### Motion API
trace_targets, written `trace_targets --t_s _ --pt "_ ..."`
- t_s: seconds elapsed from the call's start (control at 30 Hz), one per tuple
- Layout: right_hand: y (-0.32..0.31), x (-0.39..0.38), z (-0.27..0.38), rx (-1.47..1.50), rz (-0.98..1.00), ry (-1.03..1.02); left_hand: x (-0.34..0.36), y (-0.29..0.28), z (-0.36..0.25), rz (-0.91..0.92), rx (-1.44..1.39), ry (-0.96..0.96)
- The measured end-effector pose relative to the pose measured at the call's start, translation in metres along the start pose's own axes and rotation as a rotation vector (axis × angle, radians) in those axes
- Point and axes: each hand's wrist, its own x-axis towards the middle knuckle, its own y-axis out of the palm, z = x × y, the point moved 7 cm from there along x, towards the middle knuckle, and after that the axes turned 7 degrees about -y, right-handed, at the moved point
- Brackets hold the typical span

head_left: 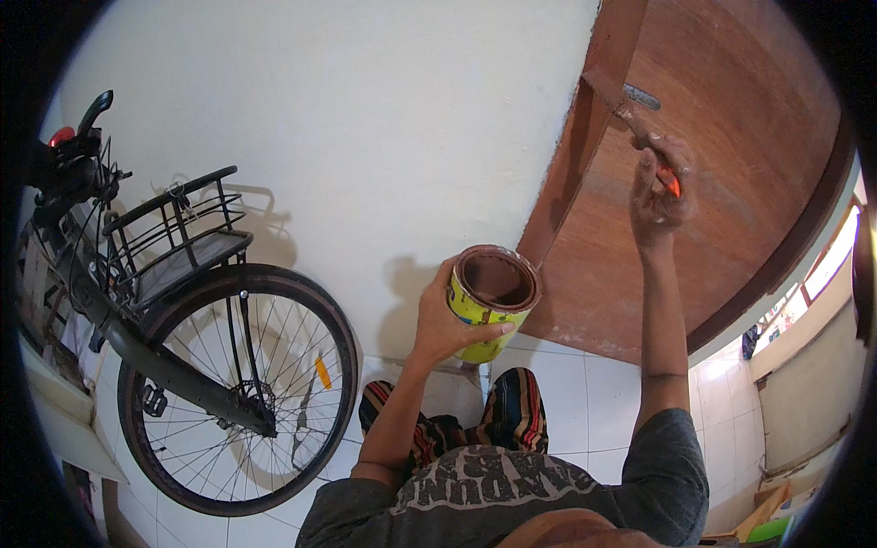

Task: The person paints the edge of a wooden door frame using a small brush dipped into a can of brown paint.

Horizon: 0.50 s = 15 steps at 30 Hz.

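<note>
Orange-handled, brown-smeared paintbrush (pixel 630 120) sits pinched in the right hand (pixel 661 203), the fingers curled closely round the handle, whose orange part shows among them. From those fingers, I see over the head camera, the bristle end lies up and to the left, the long axis slanting toward the flat, reddish-brown door frame (pixel 559 196), with the tip at the frame's wall-side edge, where the smooth white wall (pixel 320 110) begins. Whether the bristles press there, I cannot tell. I judge that edge to be what counts: a slight leftward drift could mark the wall. The left hand (pixel 440 318) grips the round, yellow-green can (pixel 496 318) near the frame's lower end, thumb across the front, other fingers mostly hidden; the can's brown-stained mouth lies below and left of the brush.
</note>
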Motion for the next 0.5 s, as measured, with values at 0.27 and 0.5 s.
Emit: trace_targets --t_s 0.27,0.5 --pt "-0.005 0.0 0.013 0.005 0.098 -0.044 -0.002 0.0 0.005 -0.005 -0.024 -0.001" --pt "-0.001 0.0 0.006 -0.023 0.046 0.014 -0.003 0.0 0.005 0.003 -0.025 -0.002"
